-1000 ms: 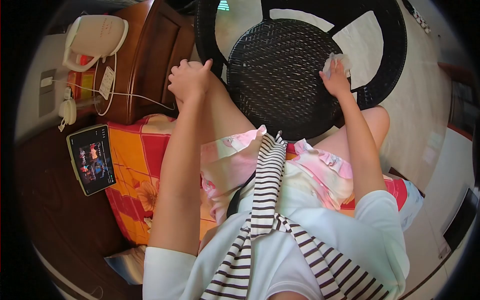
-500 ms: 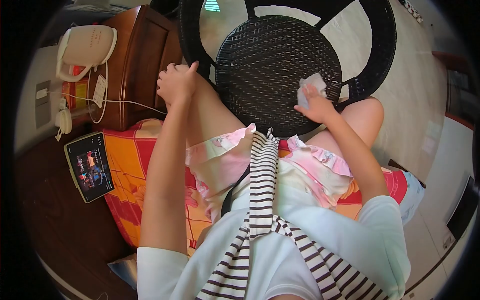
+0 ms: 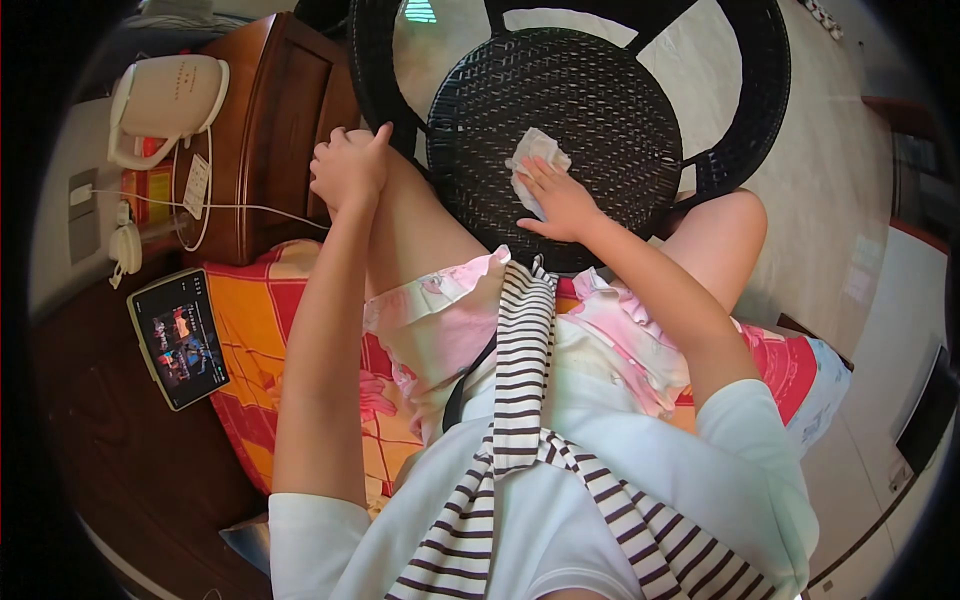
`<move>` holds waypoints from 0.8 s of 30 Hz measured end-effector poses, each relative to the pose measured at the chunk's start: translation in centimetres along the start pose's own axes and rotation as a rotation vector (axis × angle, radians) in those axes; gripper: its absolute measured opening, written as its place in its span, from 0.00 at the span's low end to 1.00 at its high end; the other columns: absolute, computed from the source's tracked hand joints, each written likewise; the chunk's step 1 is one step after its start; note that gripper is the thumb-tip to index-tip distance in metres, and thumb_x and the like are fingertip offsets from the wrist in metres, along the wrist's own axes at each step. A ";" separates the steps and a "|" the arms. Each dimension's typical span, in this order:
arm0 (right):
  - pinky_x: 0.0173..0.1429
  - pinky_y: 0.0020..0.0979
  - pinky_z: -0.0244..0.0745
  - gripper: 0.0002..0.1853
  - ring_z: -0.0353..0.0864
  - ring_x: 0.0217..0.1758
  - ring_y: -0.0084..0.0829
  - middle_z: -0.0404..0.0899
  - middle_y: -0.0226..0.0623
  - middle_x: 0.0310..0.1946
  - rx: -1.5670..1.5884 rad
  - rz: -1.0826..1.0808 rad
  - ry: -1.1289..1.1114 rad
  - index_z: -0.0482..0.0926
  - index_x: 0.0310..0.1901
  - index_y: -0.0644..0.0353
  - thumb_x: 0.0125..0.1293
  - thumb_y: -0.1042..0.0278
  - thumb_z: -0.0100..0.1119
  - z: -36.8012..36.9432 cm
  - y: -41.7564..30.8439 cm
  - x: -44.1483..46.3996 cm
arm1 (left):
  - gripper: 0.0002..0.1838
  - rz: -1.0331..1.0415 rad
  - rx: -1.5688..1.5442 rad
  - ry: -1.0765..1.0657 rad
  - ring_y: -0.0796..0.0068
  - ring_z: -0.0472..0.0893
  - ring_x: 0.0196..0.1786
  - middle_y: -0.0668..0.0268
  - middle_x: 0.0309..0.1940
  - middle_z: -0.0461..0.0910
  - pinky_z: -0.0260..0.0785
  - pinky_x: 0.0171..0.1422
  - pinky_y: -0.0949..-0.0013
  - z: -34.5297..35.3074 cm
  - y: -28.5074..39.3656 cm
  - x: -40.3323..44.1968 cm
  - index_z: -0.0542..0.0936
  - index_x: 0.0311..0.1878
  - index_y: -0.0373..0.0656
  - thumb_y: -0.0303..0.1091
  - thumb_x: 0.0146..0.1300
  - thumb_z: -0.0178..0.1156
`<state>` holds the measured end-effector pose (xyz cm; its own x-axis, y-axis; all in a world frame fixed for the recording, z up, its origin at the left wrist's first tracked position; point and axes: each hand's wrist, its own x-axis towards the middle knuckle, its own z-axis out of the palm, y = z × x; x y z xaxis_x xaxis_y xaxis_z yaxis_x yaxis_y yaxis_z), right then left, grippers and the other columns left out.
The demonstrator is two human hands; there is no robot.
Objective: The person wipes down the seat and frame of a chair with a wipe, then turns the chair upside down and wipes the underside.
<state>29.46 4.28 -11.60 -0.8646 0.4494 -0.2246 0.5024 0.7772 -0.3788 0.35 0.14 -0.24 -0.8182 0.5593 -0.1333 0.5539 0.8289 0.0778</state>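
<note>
My right hand lies on a crumpled white tissue, pressing it against a round black woven seat. Its fingers are stretched over the tissue and the thumb points out to the left. The seat belongs to a black chair with wide curved arms, which stands between my knees. On my left knee rests my left hand, holding no object, with the thumb spread apart and the fingers bent over the knee.
At the left stands a brown wooden cabinet beside a cream kettle. A white cable crosses the cabinet. A lit tablet lies near the orange and red cloth under me. Pale floor shows at the right.
My right hand has slid left across the woven seat, taking the tissue with it from the right side to near the middle. My left hand stays on the knee.
</note>
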 end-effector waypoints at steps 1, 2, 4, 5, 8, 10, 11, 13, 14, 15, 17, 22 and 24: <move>0.76 0.42 0.41 0.43 0.44 0.76 0.42 0.48 0.46 0.72 -0.006 0.015 0.009 0.58 0.68 0.61 0.58 0.37 0.52 0.2 -0.3 0.5 | 0.42 0.001 0.000 0.000 0.53 0.70 0.60 0.55 0.57 0.71 0.63 0.60 0.50 0.0 0.0 0.0 0.73 0.59 0.49 0.70 0.48 0.55; 0.76 0.42 0.40 0.44 0.43 0.76 0.42 0.48 0.46 0.72 -0.020 0.035 0.006 0.57 0.68 0.61 0.58 0.36 0.51 0.3 -0.6 1.1 | 0.42 0.001 0.000 0.000 0.53 0.70 0.60 0.55 0.57 0.71 0.63 0.60 0.50 0.0 0.0 0.0 0.73 0.59 0.49 0.70 0.48 0.55; 0.76 0.42 0.41 0.44 0.43 0.76 0.41 0.47 0.45 0.72 -0.026 0.027 0.022 0.57 0.68 0.60 0.58 0.35 0.50 0.5 -0.6 2.2 | 0.42 -0.002 0.007 -0.007 0.53 0.70 0.60 0.55 0.57 0.71 0.63 0.60 0.50 0.0 0.0 -0.1 0.73 0.59 0.49 0.70 0.48 0.55; 0.76 0.42 0.41 0.44 0.43 0.76 0.41 0.47 0.45 0.72 -0.028 0.023 0.031 0.57 0.68 0.60 0.59 0.35 0.50 0.6 -0.6 2.7 | 0.42 -0.004 0.011 -0.010 0.53 0.70 0.60 0.55 0.57 0.71 0.63 0.60 0.50 -0.1 0.1 -0.1 0.72 0.59 0.49 0.70 0.48 0.55; 0.75 0.42 0.41 0.44 0.43 0.76 0.41 0.46 0.45 0.72 -0.077 0.041 0.006 0.56 0.69 0.60 0.59 0.35 0.48 0.3 -1.0 4.2 | 0.42 -0.002 0.012 -0.001 0.53 0.70 0.60 0.55 0.57 0.71 0.63 0.60 0.50 0.0 0.0 -0.1 0.72 0.60 0.48 0.70 0.49 0.55; 0.75 0.42 0.40 0.44 0.42 0.76 0.40 0.46 0.44 0.73 -0.094 0.057 -0.007 0.55 0.69 0.59 0.60 0.33 0.46 -0.1 -1.1 5.3 | 0.42 -0.005 0.012 -0.005 0.53 0.70 0.60 0.55 0.57 0.71 0.63 0.60 0.50 0.0 0.0 -0.1 0.72 0.60 0.48 0.70 0.49 0.55; 0.75 0.42 0.39 0.45 0.42 0.76 0.40 0.46 0.44 0.73 -0.103 0.065 -0.015 0.54 0.70 0.59 0.60 0.33 0.45 -0.3 -1.2 5.9 | 0.42 -0.006 0.012 -0.008 0.53 0.70 0.60 0.55 0.57 0.71 0.63 0.60 0.50 0.1 0.0 -0.1 0.72 0.60 0.48 0.70 0.49 0.55; 0.76 0.41 0.38 0.45 0.42 0.77 0.39 0.45 0.43 0.73 -0.119 0.111 -0.024 0.53 0.70 0.59 0.61 0.31 0.43 -0.5 -1.3 7.4 | 0.42 0.001 0.009 -0.011 0.53 0.70 0.60 0.55 0.57 0.71 0.63 0.60 0.50 0.0 0.0 0.0 0.72 0.60 0.48 0.70 0.49 0.55; 0.76 0.41 0.38 0.46 0.41 0.77 0.38 0.45 0.43 0.73 -0.126 0.134 -0.029 0.52 0.70 0.59 0.61 0.30 0.42 -0.6 -1.3 8.2 | 0.42 0.003 0.009 -0.013 0.53 0.70 0.60 0.55 0.57 0.71 0.63 0.60 0.50 0.0 0.0 0.0 0.72 0.60 0.48 0.70 0.49 0.55; 0.76 0.40 0.37 0.46 0.41 0.77 0.38 0.45 0.42 0.73 -0.141 0.151 -0.037 0.52 0.70 0.59 0.61 0.30 0.41 -0.8 -1.3 8.9 | 0.42 0.002 0.006 -0.015 0.53 0.70 0.60 0.55 0.57 0.71 0.63 0.60 0.50 0.0 0.0 0.0 0.72 0.60 0.48 0.70 0.49 0.55; 0.76 0.40 0.37 0.47 0.41 0.77 0.37 0.45 0.42 0.73 -0.170 0.184 -0.050 0.51 0.71 0.59 0.61 0.29 0.40 -1.1 -1.1 10.5 | 0.42 -0.001 0.002 -0.014 0.53 0.70 0.60 0.55 0.57 0.71 0.63 0.60 0.50 0.1 -0.1 0.0 0.72 0.60 0.48 0.71 0.48 0.55; 0.76 0.38 0.34 0.50 0.39 0.77 0.34 0.43 0.40 0.74 -0.139 0.260 0.006 0.50 0.71 0.58 0.58 0.24 0.38 -1.4 -0.2 13.3 | 0.43 -0.001 0.041 -0.004 0.55 0.71 0.60 0.55 0.57 0.71 0.64 0.61 0.53 0.2 -0.1 0.1 0.71 0.61 0.52 0.72 0.48 0.53; 0.76 0.38 0.35 0.50 0.39 0.77 0.34 0.42 0.40 0.74 -0.135 0.278 0.004 0.49 0.71 0.58 0.58 0.24 0.38 -1.6 0.0 14.1 | 0.43 -0.009 0.063 -0.006 0.55 0.71 0.60 0.55 0.58 0.71 0.65 0.61 0.54 0.2 -0.2 0.1 0.71 0.62 0.53 0.73 0.48 0.52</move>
<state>17.31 11.30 -13.35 -0.6946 0.6544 -0.2988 0.7146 0.6757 -0.1811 0.19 0.02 -0.47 -0.8223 0.5517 -0.1398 0.5554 0.8314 0.0140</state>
